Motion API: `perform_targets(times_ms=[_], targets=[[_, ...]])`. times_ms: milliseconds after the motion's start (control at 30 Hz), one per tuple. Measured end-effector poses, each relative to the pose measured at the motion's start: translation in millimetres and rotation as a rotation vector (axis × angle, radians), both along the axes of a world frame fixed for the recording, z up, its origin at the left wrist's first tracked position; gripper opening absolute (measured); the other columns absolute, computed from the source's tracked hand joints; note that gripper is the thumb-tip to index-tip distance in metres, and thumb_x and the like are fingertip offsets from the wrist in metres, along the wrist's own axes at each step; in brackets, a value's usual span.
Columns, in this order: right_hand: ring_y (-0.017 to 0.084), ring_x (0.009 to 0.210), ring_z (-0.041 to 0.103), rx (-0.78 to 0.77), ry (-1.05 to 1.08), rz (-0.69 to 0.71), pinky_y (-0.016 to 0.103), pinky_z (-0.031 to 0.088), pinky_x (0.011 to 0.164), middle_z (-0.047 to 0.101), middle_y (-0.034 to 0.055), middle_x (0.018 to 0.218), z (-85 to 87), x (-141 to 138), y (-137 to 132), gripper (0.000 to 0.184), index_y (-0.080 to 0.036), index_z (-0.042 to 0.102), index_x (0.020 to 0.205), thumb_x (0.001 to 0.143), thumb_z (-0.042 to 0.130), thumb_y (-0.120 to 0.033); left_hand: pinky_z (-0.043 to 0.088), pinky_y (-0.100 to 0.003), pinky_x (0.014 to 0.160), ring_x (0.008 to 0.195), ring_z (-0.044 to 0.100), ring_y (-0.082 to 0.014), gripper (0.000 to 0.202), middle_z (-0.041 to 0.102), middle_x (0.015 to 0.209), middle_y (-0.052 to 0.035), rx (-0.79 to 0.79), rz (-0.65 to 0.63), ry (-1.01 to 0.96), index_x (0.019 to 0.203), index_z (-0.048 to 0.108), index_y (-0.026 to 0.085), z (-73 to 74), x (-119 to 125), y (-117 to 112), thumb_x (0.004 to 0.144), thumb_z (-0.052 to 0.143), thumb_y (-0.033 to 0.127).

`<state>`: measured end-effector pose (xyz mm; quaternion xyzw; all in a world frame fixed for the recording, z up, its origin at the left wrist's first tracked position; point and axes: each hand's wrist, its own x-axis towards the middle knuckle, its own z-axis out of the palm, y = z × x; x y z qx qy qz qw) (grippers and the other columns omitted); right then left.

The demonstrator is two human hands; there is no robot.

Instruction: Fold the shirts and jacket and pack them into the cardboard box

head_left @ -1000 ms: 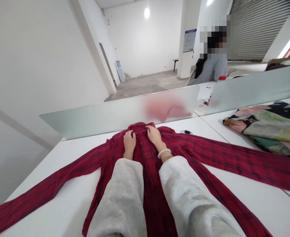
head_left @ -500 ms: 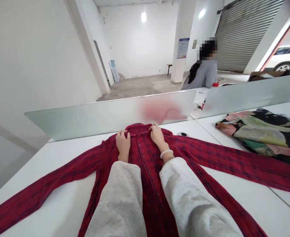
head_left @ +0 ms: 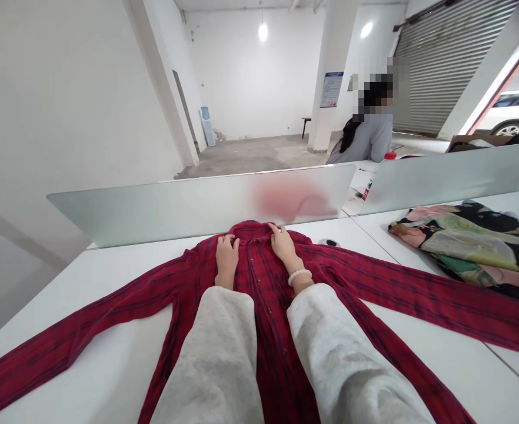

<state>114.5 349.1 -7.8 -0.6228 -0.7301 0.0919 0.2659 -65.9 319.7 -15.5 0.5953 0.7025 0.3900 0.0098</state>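
Observation:
A red plaid button-up shirt (head_left: 259, 306) lies front up on the white table, its sleeves spread out to both sides and its collar at the far end. My left hand (head_left: 227, 254) is at the left side of the collar, fingers bent over the cloth and thumb close to them. At the collar's right side, my right hand (head_left: 283, 242) pinches the edge, with the index finger reaching forward. Part of the shirt front is hidden under my forearms in pale sleeves.
Just beyond the collar stands a frosted divider (head_left: 198, 203). A folded floral cloth (head_left: 475, 241) lies to the right. A round cable-hole cover (head_left: 329, 242) sits beside the shirt's shoulder. Past the divider a person in grey (head_left: 365, 138) sits near a red-capped bottle (head_left: 389, 156).
The view has shifted slightly. My hands have come a little closer together at the collar, and the shirt lies much as before.

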Motion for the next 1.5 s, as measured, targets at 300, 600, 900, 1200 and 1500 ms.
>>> perform_targets(times_ms=[300, 600, 900, 1200, 1500], targets=[[0.019, 0.104, 0.054, 0.083, -0.008, 0.029, 0.027, 0.040, 0.091, 0.058, 0.0112, 0.118, 6.3, -1.7, -2.0, 0.039, -0.014, 0.059, 0.119, 0.090, 0.033, -0.014, 0.039, -0.038, 0.097, 0.110, 0.055, -0.0249, 0.029, 0.064, 0.115, -0.0135, -0.006, 0.066, -0.008, 0.099, 0.065, 0.015, 6.3, -2.1, -0.2, 0.090, 0.040, 0.026], [0.022, 0.095, 0.050, 0.159, -0.061, 0.011, 0.031, 0.039, 0.083, 0.058, 0.0108, 0.100, 11.8, -2.3, -8.2, 0.022, -0.018, 0.068, 0.096, 0.089, 0.050, -0.030, 0.045, -0.032, 0.084, 0.100, 0.059, -0.0230, 0.040, 0.064, 0.105, -0.0100, -0.043, 0.094, 0.005, 0.118, 0.056, 0.016, 13.1, -1.8, -8.9, 0.078, 0.055, 0.015], [0.023, 0.097, 0.044, 0.337, -0.085, 0.049, 0.034, 0.033, 0.081, 0.057, 0.0085, 0.102, 11.4, -6.4, -8.6, 0.027, -0.023, 0.058, 0.116, 0.091, 0.049, -0.027, 0.046, -0.033, 0.080, 0.092, 0.062, -0.0241, 0.017, 0.069, 0.097, -0.0071, 0.047, 0.043, 0.035, 0.096, 0.066, 0.019, 17.1, -1.1, -12.4, 0.083, 0.054, 0.022], [0.022, 0.094, 0.044, 0.411, -0.094, 0.023, 0.032, 0.032, 0.079, 0.057, 0.0078, 0.101, 12.9, -4.5, -7.2, 0.017, -0.019, 0.062, 0.094, 0.090, 0.052, -0.032, 0.043, -0.035, 0.089, 0.097, 0.059, -0.0241, 0.029, 0.067, 0.102, -0.0111, 0.221, 0.088, -0.025, 0.099, 0.066, 0.015, 27.2, 1.0, -13.4, 0.090, 0.043, 0.030], [0.020, 0.095, 0.048, 0.228, -0.049, 0.308, 0.032, 0.032, 0.083, 0.060, 0.0069, 0.097, 16.1, -1.8, -5.0, 0.026, -0.021, 0.065, 0.107, 0.092, 0.048, -0.035, 0.041, -0.037, 0.089, 0.095, 0.060, -0.0245, 0.025, 0.070, 0.092, -0.0075, 0.077, -0.114, -0.048, 0.085, 0.071, 0.020, 28.7, -1.9, -10.6, 0.084, 0.051, 0.036]])
